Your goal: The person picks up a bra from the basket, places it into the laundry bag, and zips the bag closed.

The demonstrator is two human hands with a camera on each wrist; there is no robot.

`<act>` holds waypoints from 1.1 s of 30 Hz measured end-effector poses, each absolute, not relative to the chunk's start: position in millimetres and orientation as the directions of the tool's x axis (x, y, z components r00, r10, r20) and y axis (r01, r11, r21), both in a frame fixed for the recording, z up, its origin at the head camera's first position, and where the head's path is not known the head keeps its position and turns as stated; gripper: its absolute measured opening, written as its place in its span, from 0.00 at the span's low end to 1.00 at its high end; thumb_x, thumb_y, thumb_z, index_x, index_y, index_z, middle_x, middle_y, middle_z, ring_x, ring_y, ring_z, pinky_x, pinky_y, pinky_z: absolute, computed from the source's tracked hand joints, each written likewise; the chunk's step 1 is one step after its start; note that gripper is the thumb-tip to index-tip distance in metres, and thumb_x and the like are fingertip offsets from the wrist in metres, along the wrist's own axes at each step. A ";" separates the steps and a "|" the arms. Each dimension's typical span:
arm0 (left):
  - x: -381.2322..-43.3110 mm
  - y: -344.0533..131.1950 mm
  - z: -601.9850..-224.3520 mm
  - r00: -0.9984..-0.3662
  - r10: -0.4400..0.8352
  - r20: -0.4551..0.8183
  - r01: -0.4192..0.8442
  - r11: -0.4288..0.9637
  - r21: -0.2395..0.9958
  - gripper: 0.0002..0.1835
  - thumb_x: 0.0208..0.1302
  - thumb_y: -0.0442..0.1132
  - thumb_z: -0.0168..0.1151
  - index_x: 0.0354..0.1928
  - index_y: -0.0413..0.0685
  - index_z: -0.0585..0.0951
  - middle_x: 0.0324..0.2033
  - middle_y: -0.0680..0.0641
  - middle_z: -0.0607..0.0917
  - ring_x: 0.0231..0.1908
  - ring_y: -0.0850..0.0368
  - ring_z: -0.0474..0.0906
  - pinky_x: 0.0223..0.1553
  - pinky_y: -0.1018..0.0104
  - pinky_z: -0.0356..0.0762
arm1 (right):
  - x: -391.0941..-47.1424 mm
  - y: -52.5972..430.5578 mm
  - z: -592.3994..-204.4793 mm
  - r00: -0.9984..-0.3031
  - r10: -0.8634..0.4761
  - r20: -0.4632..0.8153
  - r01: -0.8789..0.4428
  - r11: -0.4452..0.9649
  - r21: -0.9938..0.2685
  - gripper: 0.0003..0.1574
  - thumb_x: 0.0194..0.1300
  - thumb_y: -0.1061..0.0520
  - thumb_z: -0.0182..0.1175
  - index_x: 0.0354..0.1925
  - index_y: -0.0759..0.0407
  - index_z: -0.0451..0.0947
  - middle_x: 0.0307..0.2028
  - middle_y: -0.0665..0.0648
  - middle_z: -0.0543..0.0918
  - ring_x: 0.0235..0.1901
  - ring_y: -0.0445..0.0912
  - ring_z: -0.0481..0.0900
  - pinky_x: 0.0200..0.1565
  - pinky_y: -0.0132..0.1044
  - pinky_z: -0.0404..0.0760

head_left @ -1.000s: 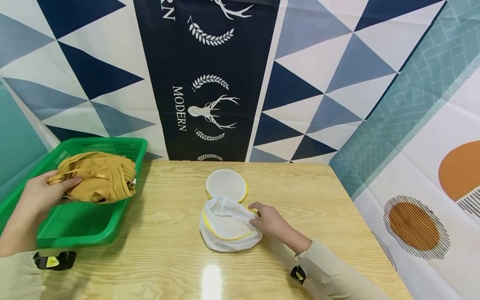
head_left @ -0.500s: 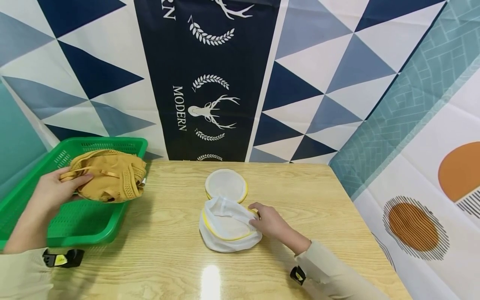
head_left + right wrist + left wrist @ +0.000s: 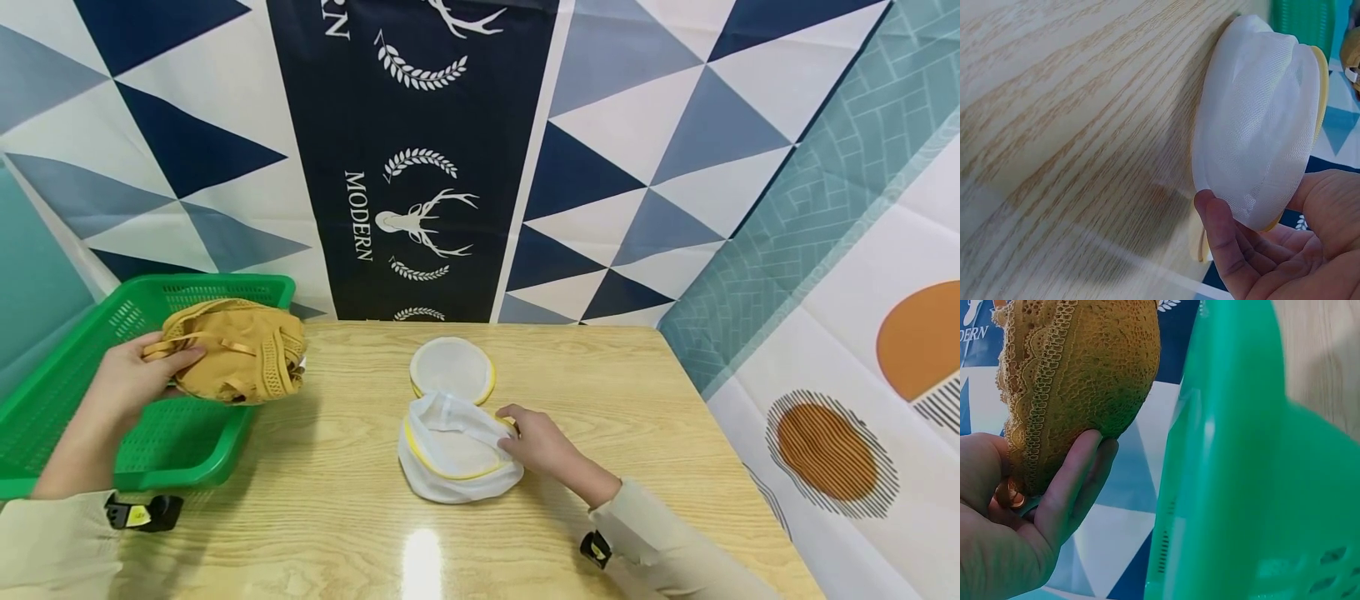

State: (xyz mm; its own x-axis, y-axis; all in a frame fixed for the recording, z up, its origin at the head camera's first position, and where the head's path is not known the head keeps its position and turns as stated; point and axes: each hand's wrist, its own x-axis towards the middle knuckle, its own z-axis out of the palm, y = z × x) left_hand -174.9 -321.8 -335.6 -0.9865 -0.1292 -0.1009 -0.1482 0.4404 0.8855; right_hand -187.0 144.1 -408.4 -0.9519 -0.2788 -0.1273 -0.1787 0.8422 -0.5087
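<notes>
My left hand (image 3: 142, 375) holds a mustard-yellow bra (image 3: 251, 354) by one end, thumb on top, above the right side of the green basket. In the left wrist view, its lace edging and rounded cup (image 3: 1104, 369) show, with the fingers curled under. On the table, a white mesh laundry bag (image 3: 457, 490) with a yellow-trimmed opening stands partly open. My right hand (image 3: 543, 442) pinches its right rim between thumb and fingers. The right wrist view shows the fingertips (image 3: 1205, 200) against the bag's lower side. The round lid (image 3: 450, 367) with yellow edging lies behind the bag.
A green perforated plastic basket (image 3: 225, 454) stands at the left of the wooden table (image 3: 337, 517). A patterned cloth wall (image 3: 420, 208) rises along the table's back edge, and another patterned cloth (image 3: 825, 350) hangs on the right side.
My left hand has carried the bra to the right, from over the basket toward its right rim. My right hand and the laundry bag have stayed in place.
</notes>
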 end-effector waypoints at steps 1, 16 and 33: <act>-175.0 -320.9 -335.9 -0.987 -0.128 -0.102 -0.149 0.446 0.882 0.40 0.59 0.53 0.53 0.64 0.32 0.53 0.23 0.72 0.74 0.26 0.75 0.75 0.28 0.72 0.78 | -187.3 143.9 -408.6 -0.952 -0.279 -0.128 -0.179 0.843 -0.507 0.24 0.56 0.59 0.59 0.52 0.58 0.70 0.22 0.51 0.73 0.20 0.41 0.67 0.21 0.30 0.67; -179.1 -298.1 -336.2 -0.991 -0.109 -0.072 -0.117 0.490 0.864 0.38 0.59 0.55 0.52 0.62 0.34 0.58 0.25 0.68 0.74 0.26 0.74 0.76 0.30 0.68 0.79 | -186.2 143.4 -406.9 -0.943 -0.301 -0.143 -0.191 0.839 -0.510 0.25 0.57 0.58 0.58 0.53 0.60 0.68 0.20 0.51 0.72 0.18 0.41 0.66 0.19 0.30 0.67; -186.2 -275.7 -340.1 -0.998 -0.044 -0.045 -0.061 0.490 0.870 0.36 0.59 0.54 0.52 0.63 0.38 0.59 0.31 0.59 0.75 0.27 0.73 0.76 0.30 0.68 0.79 | -186.1 142.3 -406.8 -0.942 -0.312 -0.126 -0.209 0.835 -0.510 0.25 0.57 0.59 0.58 0.53 0.60 0.68 0.19 0.51 0.71 0.16 0.40 0.65 0.18 0.30 0.66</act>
State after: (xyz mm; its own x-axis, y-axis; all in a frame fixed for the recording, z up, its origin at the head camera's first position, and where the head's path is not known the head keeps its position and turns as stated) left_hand -186.2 -275.7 -340.1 -0.9980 -0.0442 -0.0453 -0.0612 0.4899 0.8696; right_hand -186.1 142.3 -406.8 -0.9418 -0.3119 -0.1255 -0.2085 0.8347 -0.5096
